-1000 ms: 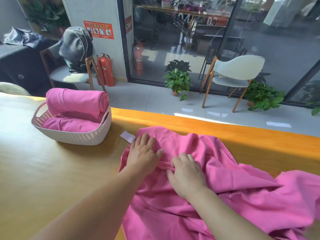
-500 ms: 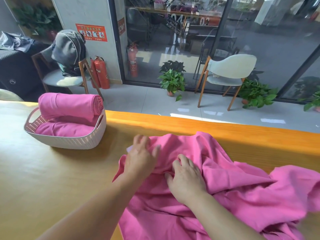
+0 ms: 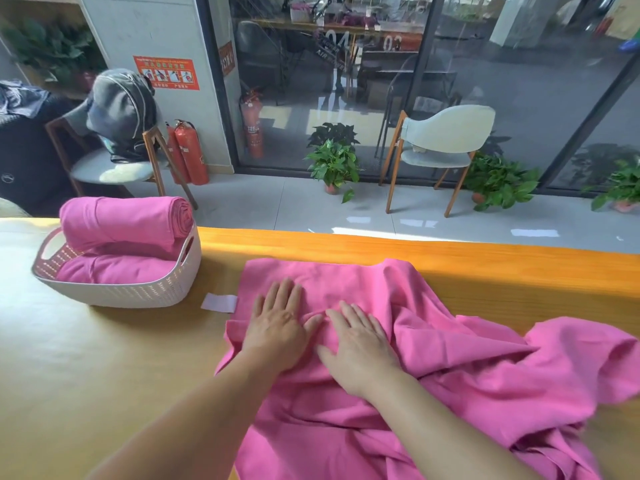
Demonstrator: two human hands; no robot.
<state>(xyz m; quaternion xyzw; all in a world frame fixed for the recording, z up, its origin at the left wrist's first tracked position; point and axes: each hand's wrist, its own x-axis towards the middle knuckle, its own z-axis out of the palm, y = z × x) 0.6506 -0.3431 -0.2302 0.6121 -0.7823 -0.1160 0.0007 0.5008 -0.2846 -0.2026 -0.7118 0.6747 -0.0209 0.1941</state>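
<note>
At the near edge we see two bare forearms reaching in over a wooden table [image 3: 86, 358], w/ a pink cloth [image 3: 450, 375] lying across its right half: crumpled in folds at near right, smoother at its far-left corner, close to the table's far edge. Center frame, the left hand [image 3: 277, 327] lies flat on the cloth, palm down, fingers straight and close together, gripping nothing. Just right of it the right hand [image 3: 360, 348] also presses flat, fingers straight and slightly spread; a low ridge of fabric rises btwn the two hands. Left of the left hand, a white tag [image 3: 220, 303] sticks out from the cloth's edge onto the bare wood. Farther left, a white perforated basket [image 3: 121, 292] sits on the table, well apart from the hands, holding two rolled pink cloths [image 3: 121, 223], one stacked on the other. Beyond the table, on the tiled floor: a chair [image 3: 104, 168] at far left w/ a gray cap [image 3: 121, 105] hung on its back, two red extinguishers [image 3: 188, 152] beside a pillar, a potted plant [image 3: 334, 161] at center and a pale chair [image 3: 446, 136] to the right, all in front of a glass wall [image 3: 519, 64].
</note>
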